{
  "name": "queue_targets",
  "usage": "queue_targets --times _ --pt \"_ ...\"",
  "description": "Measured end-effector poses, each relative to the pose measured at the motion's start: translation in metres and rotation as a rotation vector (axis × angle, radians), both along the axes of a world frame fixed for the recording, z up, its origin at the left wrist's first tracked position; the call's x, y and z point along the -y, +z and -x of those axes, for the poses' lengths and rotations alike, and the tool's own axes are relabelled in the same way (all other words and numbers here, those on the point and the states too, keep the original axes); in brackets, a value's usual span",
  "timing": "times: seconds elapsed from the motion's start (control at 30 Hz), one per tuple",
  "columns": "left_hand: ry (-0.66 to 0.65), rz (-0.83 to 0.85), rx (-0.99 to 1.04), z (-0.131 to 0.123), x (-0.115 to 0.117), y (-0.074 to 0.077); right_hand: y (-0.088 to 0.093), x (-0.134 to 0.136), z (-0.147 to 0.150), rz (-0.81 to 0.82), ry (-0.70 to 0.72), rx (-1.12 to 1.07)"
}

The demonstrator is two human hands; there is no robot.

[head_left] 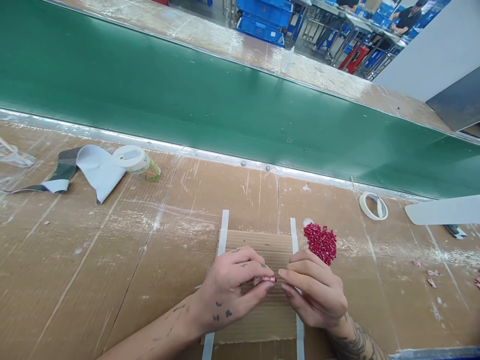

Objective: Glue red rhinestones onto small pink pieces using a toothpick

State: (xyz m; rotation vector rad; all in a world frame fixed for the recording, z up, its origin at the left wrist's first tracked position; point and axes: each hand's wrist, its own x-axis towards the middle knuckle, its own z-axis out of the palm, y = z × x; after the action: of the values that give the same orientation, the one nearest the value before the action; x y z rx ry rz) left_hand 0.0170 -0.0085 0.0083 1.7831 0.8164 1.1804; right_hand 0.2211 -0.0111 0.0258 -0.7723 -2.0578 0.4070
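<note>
My left hand [240, 285] pinches a small pink piece with a red tip [269, 279] between thumb and forefinger. Facing it, my right hand [315, 287] has its fingertips drawn together just short of the red tip; anything between them is too small to make out. Both hands are over a ribbed cardboard sheet [262, 320], which white tape strips [222, 232] hold along its left and right sides. Beside my right hand lies a pile of small dark-red shiny bits [321, 242], partly covered by that hand.
Beyond the cardboard-covered table runs a green conveyor belt [210, 95]. A toothpick tub [137, 162] and folded cloth [99, 170] lie left. Right are a tape roll [374, 206], a white panel [446, 211] and loose pink pieces [432, 283]. Blue crates [264, 22] and people stand farther back.
</note>
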Motion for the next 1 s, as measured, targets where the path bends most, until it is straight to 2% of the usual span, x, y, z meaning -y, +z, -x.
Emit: queue_targets --times 0.17,0.6,0.83,1.0 --pt "0.047 -0.165 -0.061 0.0004 0.0009 0.0013 -0.0015 -0.0007 -0.001 0.055 0.036 0.003" --pt "-0.016 -0.186 -0.065 -0.0007 -0.0002 0.0026 0.0023 -0.0053 -0.0039 0.16 0.132 -0.006" --pt "-0.009 -0.212 -0.089 -0.0017 0.0018 0.0 0.0043 -0.0056 -0.0044 0.234 0.171 0.005" --pt "-0.03 -0.181 -0.101 -0.0015 0.0032 -0.0003 0.0049 -0.006 -0.0056 0.253 0.172 0.033"
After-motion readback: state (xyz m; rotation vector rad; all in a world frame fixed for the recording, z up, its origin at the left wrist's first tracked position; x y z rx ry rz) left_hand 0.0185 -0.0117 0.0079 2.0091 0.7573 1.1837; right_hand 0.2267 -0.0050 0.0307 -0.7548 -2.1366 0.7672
